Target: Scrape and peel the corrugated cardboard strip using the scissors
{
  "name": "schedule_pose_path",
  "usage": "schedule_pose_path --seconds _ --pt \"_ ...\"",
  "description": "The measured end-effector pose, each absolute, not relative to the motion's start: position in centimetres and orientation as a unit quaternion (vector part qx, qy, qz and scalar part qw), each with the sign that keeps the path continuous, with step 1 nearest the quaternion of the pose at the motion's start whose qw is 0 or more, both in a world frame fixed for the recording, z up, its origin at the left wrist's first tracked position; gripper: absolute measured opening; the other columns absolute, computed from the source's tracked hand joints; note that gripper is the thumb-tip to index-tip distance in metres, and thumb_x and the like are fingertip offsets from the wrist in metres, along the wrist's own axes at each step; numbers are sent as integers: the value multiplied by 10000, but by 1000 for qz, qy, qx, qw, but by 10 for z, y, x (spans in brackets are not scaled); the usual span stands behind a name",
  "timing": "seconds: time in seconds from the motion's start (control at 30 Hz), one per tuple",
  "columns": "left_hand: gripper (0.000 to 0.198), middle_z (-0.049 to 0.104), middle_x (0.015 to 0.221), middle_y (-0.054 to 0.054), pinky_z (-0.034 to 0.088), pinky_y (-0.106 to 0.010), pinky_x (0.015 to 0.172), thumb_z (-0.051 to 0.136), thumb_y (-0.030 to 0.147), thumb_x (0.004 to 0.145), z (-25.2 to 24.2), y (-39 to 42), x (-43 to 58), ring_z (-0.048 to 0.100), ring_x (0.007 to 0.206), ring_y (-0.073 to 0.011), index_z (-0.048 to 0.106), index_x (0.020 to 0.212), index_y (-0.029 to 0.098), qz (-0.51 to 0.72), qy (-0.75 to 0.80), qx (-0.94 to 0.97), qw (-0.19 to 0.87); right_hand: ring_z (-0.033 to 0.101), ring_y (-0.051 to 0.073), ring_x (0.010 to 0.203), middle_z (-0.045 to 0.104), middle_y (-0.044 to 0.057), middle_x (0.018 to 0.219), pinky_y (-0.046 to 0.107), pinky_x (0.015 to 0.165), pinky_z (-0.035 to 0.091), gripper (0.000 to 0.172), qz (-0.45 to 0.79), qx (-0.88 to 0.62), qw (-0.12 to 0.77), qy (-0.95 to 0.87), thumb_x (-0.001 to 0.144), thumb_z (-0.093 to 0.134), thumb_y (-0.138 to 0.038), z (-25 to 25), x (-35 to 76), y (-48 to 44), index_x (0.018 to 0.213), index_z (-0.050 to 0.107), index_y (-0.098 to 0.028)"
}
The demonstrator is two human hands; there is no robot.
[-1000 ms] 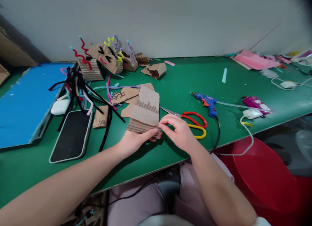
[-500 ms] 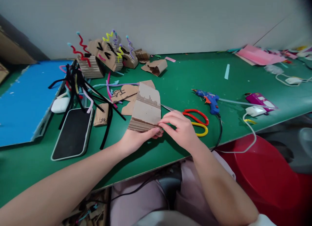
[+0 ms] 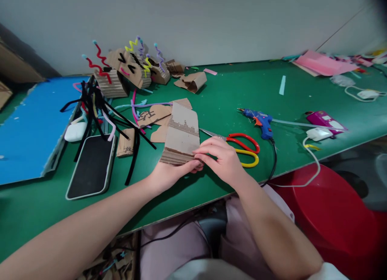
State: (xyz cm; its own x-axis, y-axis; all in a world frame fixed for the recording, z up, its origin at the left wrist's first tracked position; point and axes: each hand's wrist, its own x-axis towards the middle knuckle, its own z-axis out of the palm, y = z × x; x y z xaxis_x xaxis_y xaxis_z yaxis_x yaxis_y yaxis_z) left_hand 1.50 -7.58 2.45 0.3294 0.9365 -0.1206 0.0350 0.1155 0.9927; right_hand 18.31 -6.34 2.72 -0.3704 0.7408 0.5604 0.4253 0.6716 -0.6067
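Near the table's front edge I hold a folded piece of cardboard (image 3: 182, 129), partly peeled to its ridges. My left hand (image 3: 167, 175) grips its lower edge from below, thumb on top. The fingertips of my right hand (image 3: 219, 157) pinch the same piece at its lower right corner. Just right of that hand lie scissors (image 3: 243, 144) with one red and one yellow handle, blades pointing left. Behind the held piece, flat cardboard cut-outs (image 3: 154, 115) rest on the table. Further right is a blue glue gun (image 3: 260, 121) with a glue stick in its back.
Left are a phone (image 3: 90, 167), a white earbud case (image 3: 75, 131), black pipe cleaners (image 3: 90, 98), a small cardboard block (image 3: 125, 143) and a blue board (image 3: 39, 123). Cardboard figures with curly antennae (image 3: 127, 68) stand by the wall. A purple box (image 3: 325, 121) and a red stool (image 3: 329, 215) are right.
Both hands stay on the cardboard at nearly the same place. The right fingertips have shifted slightly left along its lower edge. The camera view has moved a little.
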Motion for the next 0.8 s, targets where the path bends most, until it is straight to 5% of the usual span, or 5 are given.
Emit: schedule_pose_path --seconds 0.37,0.6,0.8 --pt "102 710 731 -5 558 -213 623 631 240 763 18 -75 12 665 663 -126 661 774 142 387 410 576 592 587 130 778 631 21 800 273 713 480 89 289 -396 414 -767 833 556 -205 30 181 -66 779 626 -192" --pt "79 707 708 -4 561 -232 609 632 221 748 23 -76 16 657 642 -133 644 743 144 387 432 602 549 577 139 777 645 29 786 287 721 477 93 202 -371 451 -786 826 573 -202 26 177 -68 791 659 -199" --pt "65 707 705 -3 552 -225 629 624 201 754 21 -77 16 654 654 -128 650 737 143 377 415 612 558 585 121 738 628 5 757 253 669 469 105 324 -423 420 -735 818 571 -202 29 176 -70 730 627 -193"
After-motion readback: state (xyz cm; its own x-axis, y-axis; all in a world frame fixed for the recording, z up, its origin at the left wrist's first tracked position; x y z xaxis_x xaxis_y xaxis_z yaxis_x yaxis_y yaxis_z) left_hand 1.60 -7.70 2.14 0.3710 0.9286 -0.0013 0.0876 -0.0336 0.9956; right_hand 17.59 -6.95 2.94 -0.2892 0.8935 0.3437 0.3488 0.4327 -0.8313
